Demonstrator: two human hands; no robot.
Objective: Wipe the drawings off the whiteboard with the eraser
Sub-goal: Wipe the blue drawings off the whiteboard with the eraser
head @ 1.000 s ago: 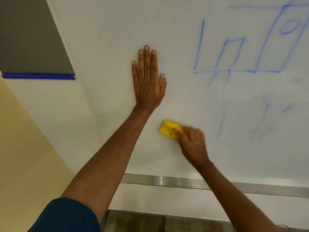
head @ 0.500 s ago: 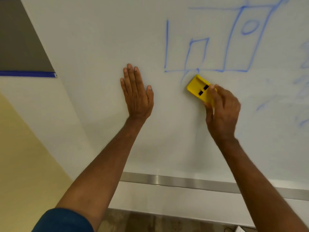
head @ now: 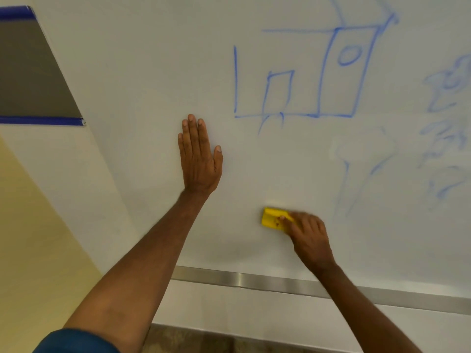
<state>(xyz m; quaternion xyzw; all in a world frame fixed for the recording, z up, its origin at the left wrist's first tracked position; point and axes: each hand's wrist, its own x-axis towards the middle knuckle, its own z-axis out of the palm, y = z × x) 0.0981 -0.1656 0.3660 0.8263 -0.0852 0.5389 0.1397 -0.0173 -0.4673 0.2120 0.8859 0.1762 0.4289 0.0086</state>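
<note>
1. Against the whiteboard (head: 153, 72), a person's left hand (head: 200, 161) lies flat, fingers straight and together, pointing up.
2. Lower and to the right, the right hand (head: 308, 235) presses a yellow eraser (head: 274, 219) to the board; its grip is closed round the eraser's right end, fingers curled over it. Both look blurred.
3. Blue drawings (head: 300, 80) sit above the eraser: a house-like outline of boxes with a small oval in the tall right box.
4. Fainter, smeared blue marks (head: 443, 138) run down the board's right side, and thin streaks (head: 356, 184) lie just right of the eraser.
5. Below the hands, a metal rail (head: 254, 278) runs along the board's bottom edge.
6. A blue sleeve (head: 74, 341) shows on the left arm.
</note>
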